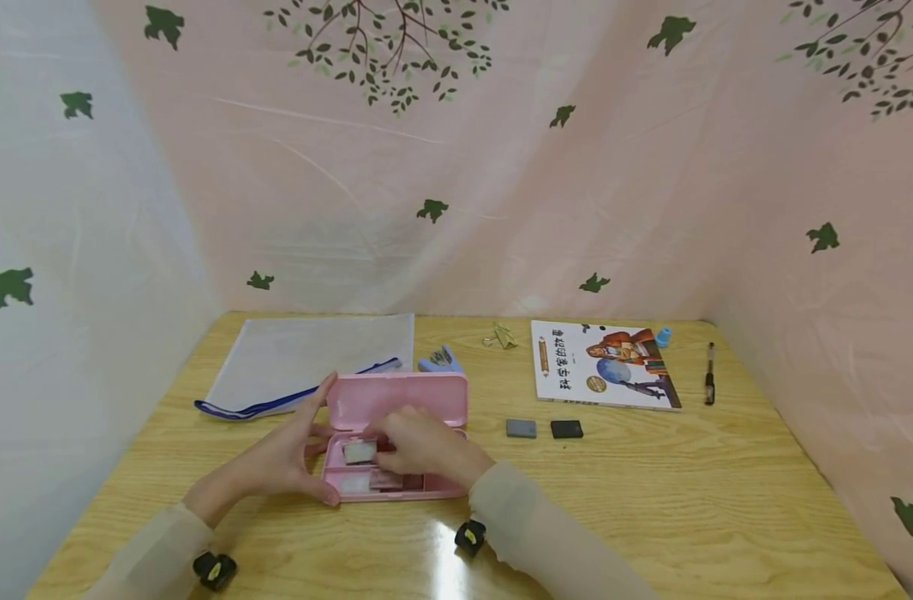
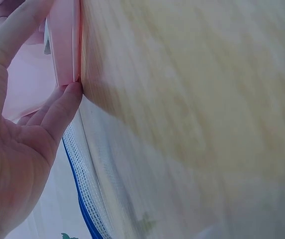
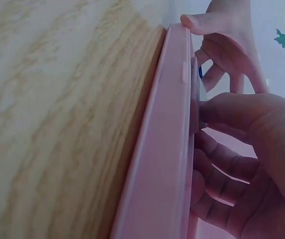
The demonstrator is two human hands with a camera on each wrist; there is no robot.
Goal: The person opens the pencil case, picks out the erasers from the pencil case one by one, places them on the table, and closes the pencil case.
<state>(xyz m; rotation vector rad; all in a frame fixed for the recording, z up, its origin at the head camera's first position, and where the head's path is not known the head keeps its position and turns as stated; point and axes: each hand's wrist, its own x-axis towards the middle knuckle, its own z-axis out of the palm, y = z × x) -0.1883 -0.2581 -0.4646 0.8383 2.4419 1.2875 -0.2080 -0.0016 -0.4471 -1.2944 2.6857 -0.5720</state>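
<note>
- Because it lies flat and spread out beyond the left fingers (image 1: 320, 400), the white mesh zip pouch (image 1: 306, 358) with blue trim leaves them room to work on the near side of the table (image 1: 696, 500).
- Left fingers: parted wide from the thumb, they hold the left end of the case, thumb at its near corner, fingertips against its far part, presumably to keep it from sliding.
- Pink pencil case (image 1: 443, 486): on the table, right of the left fingers and under the right ones, its lid (image 1: 404, 396) raised on the far side so the compartments lie bare. A whitish block (image 1: 360, 452) sits in the far left compartment, between both sets of fingers.
- Right fingers (image 3: 229, 159): bent inward over the case, thumb near the rest, evidently handling its contents; whether they pinch anything I cannot tell.
- Small blue item (image 1: 441, 358): just beyond the lid, past the right fingers; its kind is unclear.
- Gold binder clip (image 1: 505, 336): beyond and right of the right fingers.
- Grey block (image 1: 521, 428) and black block (image 1: 566, 429): side by side, apart, within easy reach rightward of the right fingers.
- Picture book (image 1: 606, 367): farther right, flat, cover up.
- Black pen (image 1: 710, 375): farthest right from the fingers, pointing away from the person.
</note>
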